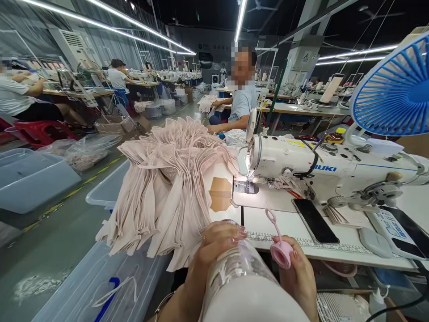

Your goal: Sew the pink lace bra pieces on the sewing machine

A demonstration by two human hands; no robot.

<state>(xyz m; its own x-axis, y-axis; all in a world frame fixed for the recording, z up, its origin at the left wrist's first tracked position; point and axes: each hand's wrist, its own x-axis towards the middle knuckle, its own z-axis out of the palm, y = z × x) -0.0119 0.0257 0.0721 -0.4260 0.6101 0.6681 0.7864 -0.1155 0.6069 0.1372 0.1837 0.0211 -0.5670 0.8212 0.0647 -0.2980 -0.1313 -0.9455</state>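
My left hand is wrapped around a large bottle, clear and patterned along its side with a pale, plain end close to the camera. The bottle is tilted, and its far end is partly hidden behind my fingers. In my right hand, a pink bottle cap with a looped strap is pinched between thumb and fingers, just right of the bottle. Beyond my hands, a thick pile of pale pink fabric pieces drapes over the left edge of the sewing table, beside a white sewing machine.
A black phone lies on the table, right of the cap. A blue fan stands at upper right. Clear plastic bins sit on the floor at left. A co-worker in a light blue shirt sits beyond the fabric.
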